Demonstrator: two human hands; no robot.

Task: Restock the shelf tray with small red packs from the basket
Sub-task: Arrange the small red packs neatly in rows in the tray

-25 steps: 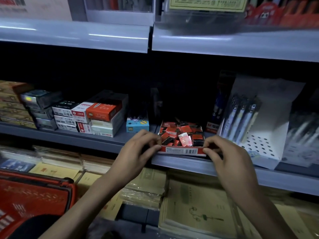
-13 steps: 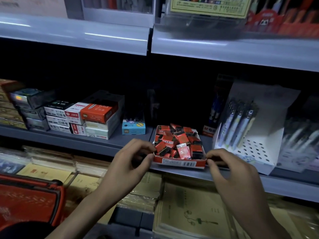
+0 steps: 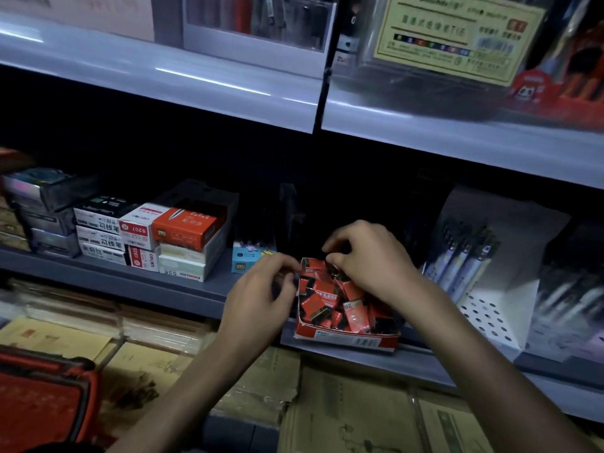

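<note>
Tray (image 3: pixel 346 339) red, on shelf (image 3: pixel 157 284) front edge, heaped with red packs (image 3: pixel 322 305). Left hand (image 3: pixel 261 292) at tray's left wall near rear corner, fingers curled, pinching wall. Right hand (image 3: pixel 369 261) over tray's rear, fingers curled down onto packs; cannot tell if pack pinched. Basket (image 3: pixel 42 400) red, well below-left of tray. Stacked boxes (image 3: pixel 183 232) left of tray, blue box (image 3: pixel 250 261) just beside. Pen display (image 3: pixel 487 289) right of tray.
</note>
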